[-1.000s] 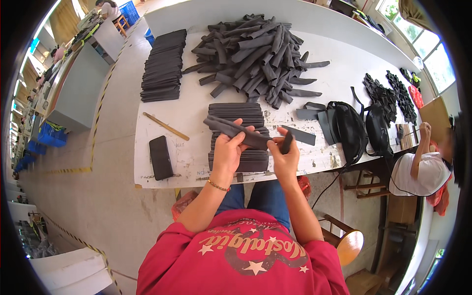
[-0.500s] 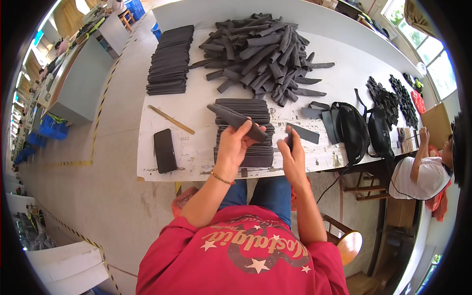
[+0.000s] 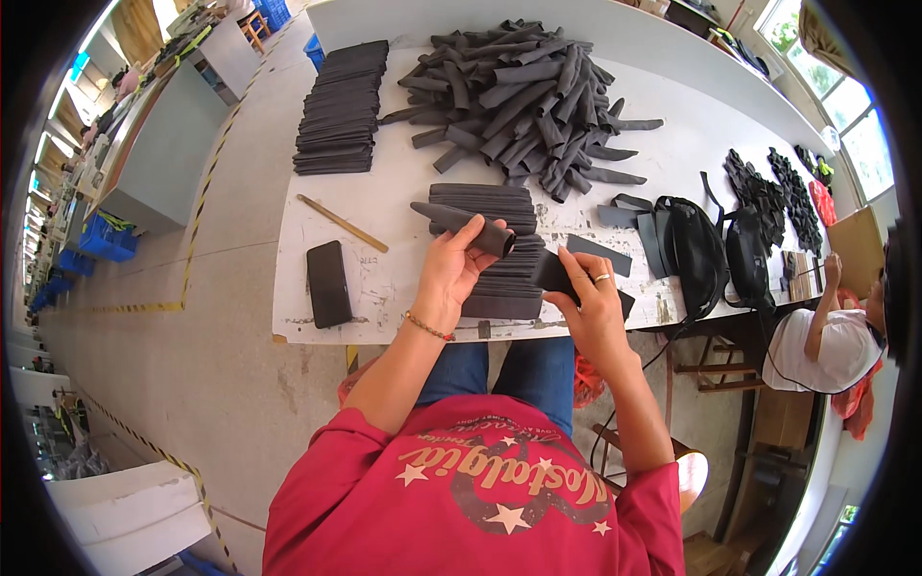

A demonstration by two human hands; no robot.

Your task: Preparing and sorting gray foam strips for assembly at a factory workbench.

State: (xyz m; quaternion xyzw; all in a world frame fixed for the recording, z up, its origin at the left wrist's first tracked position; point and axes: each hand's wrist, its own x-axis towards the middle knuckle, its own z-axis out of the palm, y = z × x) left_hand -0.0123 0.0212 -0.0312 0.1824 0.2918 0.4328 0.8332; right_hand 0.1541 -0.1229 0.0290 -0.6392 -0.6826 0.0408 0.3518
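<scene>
- While the left hand (image 3: 456, 264) pinches a dark grey fabric tube (image 3: 459, 223) between thumb and fingers near its open mouth, this tube is in the air, slanted, above the neat stack of dark flat pieces (image 3: 504, 305) on the white table (image 3: 389, 312).
- The right hand (image 3: 597, 309) pinches a black flat strip (image 3: 551, 273) between thumb and fingers, near the tube's mouth; its far end is partly hidden by the hand.
- By my judgement, the tube is light and soft, with thin walls which can collapse under a hard squeeze; its dull surface probably slips little, and it seems not fragile.
- It is better to hold it gently just behind the mouth, so the opening stays round.
- The strip looks flatter and perhaps stiffer; a hold at one end should suit it.
</scene>
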